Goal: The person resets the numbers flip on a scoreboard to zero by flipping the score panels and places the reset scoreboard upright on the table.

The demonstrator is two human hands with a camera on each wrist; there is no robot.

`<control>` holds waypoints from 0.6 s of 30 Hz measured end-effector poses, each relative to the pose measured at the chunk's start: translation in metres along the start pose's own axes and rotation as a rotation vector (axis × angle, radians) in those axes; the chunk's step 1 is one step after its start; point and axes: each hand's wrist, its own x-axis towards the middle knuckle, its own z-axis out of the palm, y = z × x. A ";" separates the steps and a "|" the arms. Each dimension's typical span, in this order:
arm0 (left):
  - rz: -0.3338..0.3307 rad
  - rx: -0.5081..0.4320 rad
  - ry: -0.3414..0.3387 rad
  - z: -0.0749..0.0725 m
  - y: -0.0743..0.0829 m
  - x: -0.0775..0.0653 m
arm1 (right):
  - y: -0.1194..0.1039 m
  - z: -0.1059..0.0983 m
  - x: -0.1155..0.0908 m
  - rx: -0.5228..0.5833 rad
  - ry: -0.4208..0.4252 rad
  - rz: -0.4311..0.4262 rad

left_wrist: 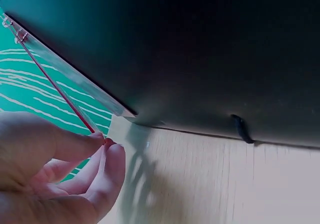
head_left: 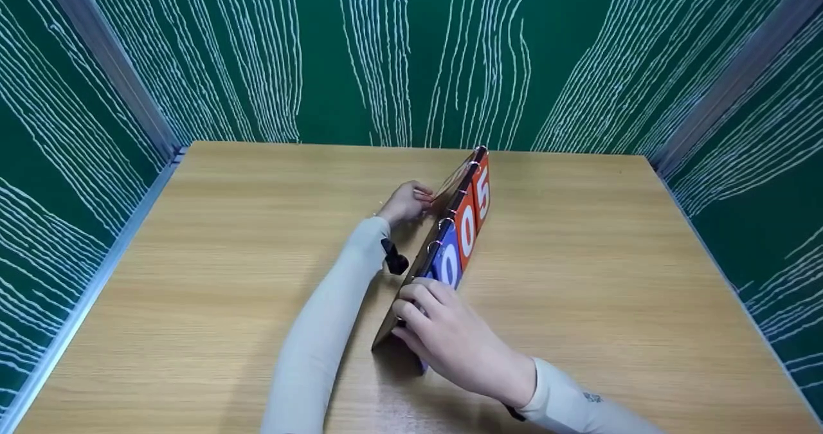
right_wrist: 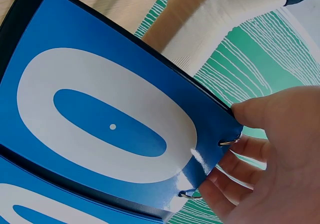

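Note:
A tabletop flip scoreboard (head_left: 467, 231) stands like a tent on the table, turned nearly edge-on, its blue and red number cards facing right. Its red cards read 0 and 5, and a blue 0 card (right_wrist: 37, 79) shows at the near end. Behind the board, my left hand (head_left: 408, 202) pinches the free edge of a thin red-edged card (left_wrist: 57, 87), which slants out from the ring hinges. With thumb and fingers, my right hand (head_left: 460, 341) grips the board's near top edge beside the metal rings (right_wrist: 229, 142).
The wooden table (head_left: 617, 273) spreads out on both sides of the board. Green panels (head_left: 321, 54) with white wavy lines enclose it at the back and sides. A black cord loop (left_wrist: 242, 129) pokes from the board's dark back near its lower edge.

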 end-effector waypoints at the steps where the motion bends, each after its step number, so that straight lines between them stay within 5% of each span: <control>1: -0.030 0.019 0.014 -0.001 0.021 -0.022 | 0.000 0.000 0.000 0.001 0.003 -0.002; 5: -0.085 0.026 0.028 -0.006 0.095 -0.109 | 0.000 0.001 -0.001 0.001 0.000 0.003; 10: -0.095 -0.027 -0.026 -0.012 0.112 -0.131 | 0.000 0.000 -0.001 -0.001 -0.015 0.014; 18: -0.090 -0.060 -0.035 -0.013 0.111 -0.132 | -0.001 0.000 -0.001 -0.014 -0.007 0.013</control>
